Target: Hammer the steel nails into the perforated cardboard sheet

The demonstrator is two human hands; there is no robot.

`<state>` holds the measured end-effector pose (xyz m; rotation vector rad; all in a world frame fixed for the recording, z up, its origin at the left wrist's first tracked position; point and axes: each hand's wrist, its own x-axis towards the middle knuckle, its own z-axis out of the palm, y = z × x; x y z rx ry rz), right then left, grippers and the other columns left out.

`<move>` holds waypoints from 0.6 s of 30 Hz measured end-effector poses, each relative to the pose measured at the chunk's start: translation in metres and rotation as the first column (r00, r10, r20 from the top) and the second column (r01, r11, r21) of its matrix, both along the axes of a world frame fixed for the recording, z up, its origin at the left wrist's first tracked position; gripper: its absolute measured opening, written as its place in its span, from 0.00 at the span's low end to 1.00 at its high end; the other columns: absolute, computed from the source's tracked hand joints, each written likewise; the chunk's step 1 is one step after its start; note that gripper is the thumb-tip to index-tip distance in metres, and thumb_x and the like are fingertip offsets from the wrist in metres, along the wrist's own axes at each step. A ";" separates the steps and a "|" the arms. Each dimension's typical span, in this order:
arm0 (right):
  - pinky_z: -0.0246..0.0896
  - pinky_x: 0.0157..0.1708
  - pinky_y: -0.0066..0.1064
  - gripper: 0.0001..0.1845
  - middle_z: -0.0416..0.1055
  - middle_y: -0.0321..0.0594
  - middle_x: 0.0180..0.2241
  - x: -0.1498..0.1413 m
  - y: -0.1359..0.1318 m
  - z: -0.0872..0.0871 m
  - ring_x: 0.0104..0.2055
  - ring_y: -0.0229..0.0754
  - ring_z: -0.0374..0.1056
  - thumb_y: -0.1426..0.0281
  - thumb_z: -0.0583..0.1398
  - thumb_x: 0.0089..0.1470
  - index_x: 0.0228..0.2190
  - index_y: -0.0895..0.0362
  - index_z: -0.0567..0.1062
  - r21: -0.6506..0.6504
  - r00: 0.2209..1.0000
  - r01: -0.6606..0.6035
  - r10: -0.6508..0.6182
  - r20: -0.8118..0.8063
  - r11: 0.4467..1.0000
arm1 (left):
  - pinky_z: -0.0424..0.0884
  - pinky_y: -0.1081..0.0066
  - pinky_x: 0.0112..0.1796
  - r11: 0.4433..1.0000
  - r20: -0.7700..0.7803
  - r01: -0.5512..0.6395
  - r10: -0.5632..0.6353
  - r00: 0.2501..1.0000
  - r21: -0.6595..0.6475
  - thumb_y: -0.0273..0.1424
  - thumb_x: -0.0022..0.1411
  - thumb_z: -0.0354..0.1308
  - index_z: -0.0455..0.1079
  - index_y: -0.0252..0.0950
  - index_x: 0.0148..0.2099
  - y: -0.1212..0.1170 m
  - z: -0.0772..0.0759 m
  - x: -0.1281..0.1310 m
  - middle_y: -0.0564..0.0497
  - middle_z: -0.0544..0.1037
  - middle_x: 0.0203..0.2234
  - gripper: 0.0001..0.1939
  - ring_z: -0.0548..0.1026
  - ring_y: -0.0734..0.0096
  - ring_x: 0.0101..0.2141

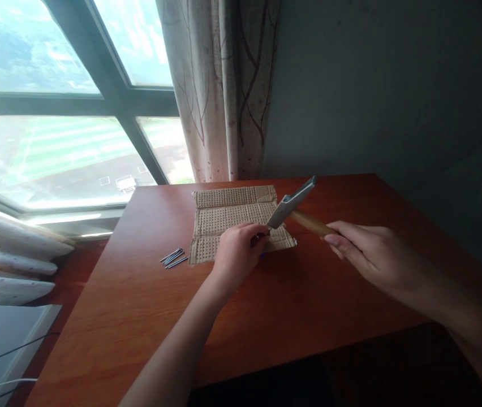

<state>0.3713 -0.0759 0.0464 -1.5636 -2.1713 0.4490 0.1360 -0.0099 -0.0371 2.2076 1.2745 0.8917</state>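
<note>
My right hand [370,254] is closed around the wooden handle of a hammer [317,225]. The hammer's long metal head slants down to the left, its lower end close by the fingertips of my left hand [241,246]. Those fingers are pinched over the right part of a brown cardboard sheet [235,215], on what looks like a nail, mostly hidden by the fingers. The sheet is covered in rows of small holes and has fold lines across it. Several loose nails [173,257] lie on the table just left of the sheet.
The reddish-brown wooden table [292,305] reaches back to a patterned curtain [224,102] and a dark wall [377,90]. A large window [109,102] is on the left. Below it, at lower left, cables [12,345] run over a pale cabinet-like surface [33,328].
</note>
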 end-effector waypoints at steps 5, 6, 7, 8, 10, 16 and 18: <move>0.53 0.22 0.31 0.17 0.69 0.36 0.22 -0.003 0.000 -0.005 0.21 0.39 0.64 0.57 0.50 0.67 0.31 0.52 0.69 0.013 0.999 0.018 -0.019 0.026 1.000 | 0.65 0.72 0.31 1.000 -0.010 -0.008 0.008 1.000 0.001 0.25 0.60 0.61 0.78 0.37 0.36 -0.001 0.002 0.000 0.52 0.80 0.30 0.05 0.74 0.71 0.29; 0.53 0.22 0.32 0.18 0.69 0.36 0.22 -0.003 0.001 -0.006 0.21 0.39 0.64 0.57 0.49 0.67 0.30 0.52 0.69 0.003 0.999 0.017 -0.017 0.036 1.000 | 0.65 0.72 0.30 1.000 -0.014 -0.009 0.009 1.000 0.007 0.25 0.60 0.61 0.78 0.38 0.35 -0.001 0.002 0.000 0.52 0.80 0.29 0.05 0.74 0.71 0.29; 0.52 0.22 0.32 0.18 0.69 0.36 0.21 -0.003 0.002 -0.006 0.21 0.39 0.64 0.57 0.49 0.67 0.29 0.52 0.68 -0.007 0.999 0.016 -0.016 0.041 1.000 | 0.65 0.72 0.30 1.000 -0.016 -0.008 0.008 1.000 0.013 0.25 0.60 0.61 0.78 0.38 0.36 -0.001 0.002 0.000 0.52 0.79 0.29 0.05 0.74 0.71 0.29; 0.52 0.22 0.32 0.18 0.69 0.36 0.21 -0.003 0.003 -0.006 0.21 0.39 0.64 0.57 0.50 0.67 0.29 0.52 0.68 -0.013 0.999 0.016 -0.015 0.041 1.000 | 0.65 0.72 0.30 1.000 -0.016 -0.008 0.008 1.000 0.016 0.25 0.60 0.61 0.78 0.38 0.36 -0.001 0.002 0.000 0.52 0.79 0.29 0.05 0.74 0.71 0.29; 0.53 0.22 0.32 0.18 0.69 0.36 0.21 -0.002 0.003 -0.004 0.20 0.39 0.64 0.57 0.50 0.66 0.28 0.52 0.68 0.001 0.999 0.011 -0.011 0.031 1.000 | 0.65 0.72 0.30 1.000 -0.011 -0.010 0.010 1.000 0.016 0.25 0.60 0.61 0.78 0.38 0.37 -0.001 0.002 0.000 0.52 0.79 0.30 0.06 0.73 0.72 0.29; 0.54 0.22 0.33 0.17 0.70 0.36 0.22 -0.001 -0.001 0.003 0.20 0.40 0.65 0.56 0.51 0.65 0.31 0.51 0.70 0.067 0.999 0.035 -0.037 0.017 0.997 | 0.65 0.72 0.31 1.000 -0.011 -0.002 0.002 1.000 0.030 0.25 0.60 0.61 0.78 0.38 0.36 0.000 0.001 -0.001 0.52 0.79 0.31 0.06 0.74 0.72 0.29; 0.54 0.23 0.33 0.16 0.70 0.36 0.22 -0.002 -0.002 0.001 0.21 0.40 0.66 0.57 0.50 0.66 0.32 0.51 0.70 0.063 0.999 0.039 -0.040 0.010 0.997 | 0.65 0.72 0.31 1.000 -0.008 -0.002 0.002 1.000 0.026 0.25 0.60 0.61 0.78 0.38 0.36 0.000 0.001 -0.001 0.52 0.79 0.31 0.06 0.73 0.72 0.29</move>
